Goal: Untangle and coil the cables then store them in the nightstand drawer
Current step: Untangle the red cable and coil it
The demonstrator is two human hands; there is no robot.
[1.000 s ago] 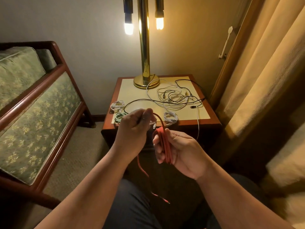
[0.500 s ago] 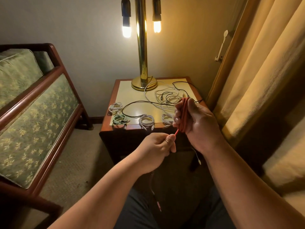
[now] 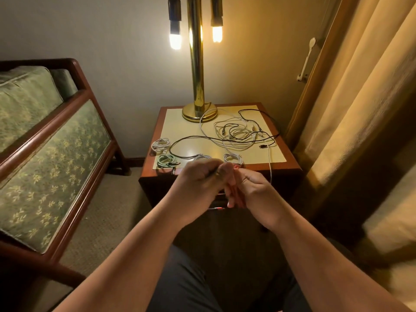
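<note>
1. I am looking down at both hands, held together in front of the nightstand (image 3: 290, 164), at 12 o'clock from my lap.
2. The right hand (image 3: 258, 194) has its fingers curled round a bunched red cable (image 3: 236, 194); the loops stand roughly upright in its grip.
3. The left hand (image 3: 200, 183), at 9 o'clock of the right and touching it, is curled as well and pinches a thin strand; I cannot tell whether that strand is the red cable's tail.
4. On the nightstand top the brass lamp (image 3: 199, 113) stands at 12 o'clock; a loose tangle of white and black cables (image 3: 238, 134) lies at 2 o'clock.
5. At 9 o'clock on the top lies a white coil (image 3: 161, 145); a green coil (image 3: 166, 161) lies at 8 o'clock; another white coil (image 3: 233, 158) lies at 6 o'clock, just beyond my hands.
6. A sofa (image 3: 45, 154) stands at 9 o'clock of the nightstand; a curtain (image 3: 360, 86) hangs at 3 o'clock.
</note>
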